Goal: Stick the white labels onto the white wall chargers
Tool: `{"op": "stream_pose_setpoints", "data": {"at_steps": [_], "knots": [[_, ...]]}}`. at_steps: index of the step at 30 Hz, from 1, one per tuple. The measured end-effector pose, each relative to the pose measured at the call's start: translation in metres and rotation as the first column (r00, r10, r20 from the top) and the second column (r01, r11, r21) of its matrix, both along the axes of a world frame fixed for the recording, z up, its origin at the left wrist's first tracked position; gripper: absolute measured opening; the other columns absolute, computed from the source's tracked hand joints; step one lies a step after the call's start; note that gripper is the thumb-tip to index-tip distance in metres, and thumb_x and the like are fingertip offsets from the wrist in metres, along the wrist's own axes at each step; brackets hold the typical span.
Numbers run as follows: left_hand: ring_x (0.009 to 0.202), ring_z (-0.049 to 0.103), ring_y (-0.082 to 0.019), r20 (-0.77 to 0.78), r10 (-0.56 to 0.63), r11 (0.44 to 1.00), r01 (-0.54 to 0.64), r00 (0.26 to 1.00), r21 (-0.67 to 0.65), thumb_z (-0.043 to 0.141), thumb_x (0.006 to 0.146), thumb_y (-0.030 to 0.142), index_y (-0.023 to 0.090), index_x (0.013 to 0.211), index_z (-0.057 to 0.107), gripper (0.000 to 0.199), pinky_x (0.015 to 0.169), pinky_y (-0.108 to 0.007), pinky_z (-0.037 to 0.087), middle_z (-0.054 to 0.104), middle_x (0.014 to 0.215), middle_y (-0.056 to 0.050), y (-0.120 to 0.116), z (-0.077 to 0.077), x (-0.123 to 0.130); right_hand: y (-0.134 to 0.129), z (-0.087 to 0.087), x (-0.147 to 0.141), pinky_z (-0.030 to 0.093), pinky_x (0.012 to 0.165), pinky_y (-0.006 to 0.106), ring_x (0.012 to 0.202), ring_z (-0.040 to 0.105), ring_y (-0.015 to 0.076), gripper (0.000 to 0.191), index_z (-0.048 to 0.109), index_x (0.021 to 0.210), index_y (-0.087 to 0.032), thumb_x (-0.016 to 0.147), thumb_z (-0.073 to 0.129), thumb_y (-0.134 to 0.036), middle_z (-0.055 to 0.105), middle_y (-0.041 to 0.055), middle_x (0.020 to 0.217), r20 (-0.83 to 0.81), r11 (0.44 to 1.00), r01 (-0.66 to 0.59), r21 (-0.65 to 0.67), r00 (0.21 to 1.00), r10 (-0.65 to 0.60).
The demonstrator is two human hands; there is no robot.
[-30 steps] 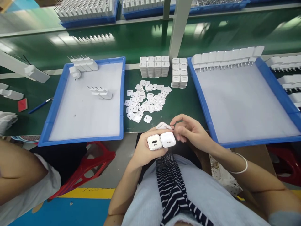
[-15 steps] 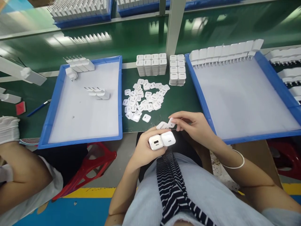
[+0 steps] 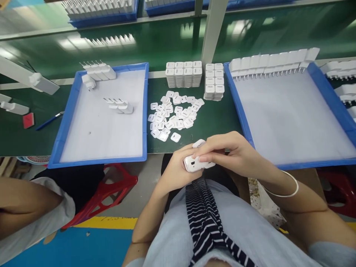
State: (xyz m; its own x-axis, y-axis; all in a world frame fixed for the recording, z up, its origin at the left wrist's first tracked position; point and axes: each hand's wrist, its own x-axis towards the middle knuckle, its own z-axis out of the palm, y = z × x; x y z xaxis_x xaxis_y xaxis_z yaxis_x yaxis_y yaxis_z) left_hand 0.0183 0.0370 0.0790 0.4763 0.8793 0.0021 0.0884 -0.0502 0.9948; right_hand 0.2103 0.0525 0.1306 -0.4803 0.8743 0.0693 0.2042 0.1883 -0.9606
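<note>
My left hand (image 3: 178, 168) is wrapped round a pair of white charger plugs (image 3: 190, 165), their port ends facing me. One port end shows a dark slot; the other lies mostly behind my right fingers. A loose small white cover plate (image 3: 198, 143) pokes up between my hands at the far side of the plugs. My right hand (image 3: 233, 152) has its thumb and fingers closed at the port ends, pressing a white cover plate there that they mostly hide. Beyond my hands, a scattered heap of similar cover plates (image 3: 175, 137) lies on the green table.
Stacked cover plates (image 3: 183, 76) stand behind the heap, with a second stack (image 3: 214, 81) beside them. A blue-rimmed tray (image 3: 145, 115) on the left holds several plugs; another tray (image 3: 241, 111) on the right has a row along its back. A co-worker's arm (image 3: 25, 207) is at left.
My right hand has moved left and down, bringing the pinched cover plate from above the plugs onto their port ends. The co-worker's gloved hand has left the view at left.
</note>
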Motion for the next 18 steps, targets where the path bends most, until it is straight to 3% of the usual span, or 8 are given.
{"op": "stream_pose_setpoints", "data": {"at_steps": [3, 7, 18], "knots": [[0.077, 0.062, -0.015, 0.043, -0.014, 0.997, 0.017, 0.999, -0.077, 0.071, 0.067, 0.005, 0.015, 0.086, 0.071, 0.021, 0.067, -0.026, 0.048, 0.067, 0.089, -0.002, 0.001, 0.001, 0.002, 0.002, -0.003, -0.006, 0.04, 0.073, 0.033, 0.064, 0.052, 0.0138, 0.017, 0.083, 0.087, -0.026, 0.095, 0.07, -0.034, 0.076, -0.0003, 0.073, 0.004, 0.997, -0.012, 0.074, 1.0, 0.012], [0.071, 0.058, -0.013, 0.112, -0.029, 0.982, 0.049, 0.993, -0.18, 0.076, 0.066, 0.011, 0.015, 0.084, 0.069, 0.02, 0.062, -0.025, 0.045, 0.065, 0.084, -0.001, 0.004, -0.003, 0.0, 0.004, -0.006, -0.009, 0.037, 0.078, 0.035, 0.067, 0.051, 0.0144, 0.018, 0.082, 0.087, -0.026, 0.096, 0.069, -0.034, 0.074, -0.001, 0.072, -0.002, 0.997, -0.062, 0.045, 0.998, 0.062], [0.074, 0.061, -0.014, 0.131, -0.017, 0.978, 0.044, 0.991, -0.202, 0.076, 0.063, 0.008, 0.014, 0.089, 0.073, 0.026, 0.063, -0.024, 0.048, 0.069, 0.088, -0.002, 0.005, -0.003, 0.001, 0.005, -0.012, -0.013, 0.036, 0.082, 0.037, 0.064, 0.052, 0.014, 0.02, 0.082, 0.088, -0.025, 0.097, 0.067, -0.036, 0.072, -0.0013, 0.069, 0.05, 0.997, -0.049, 0.056, 0.998, 0.046]]}}
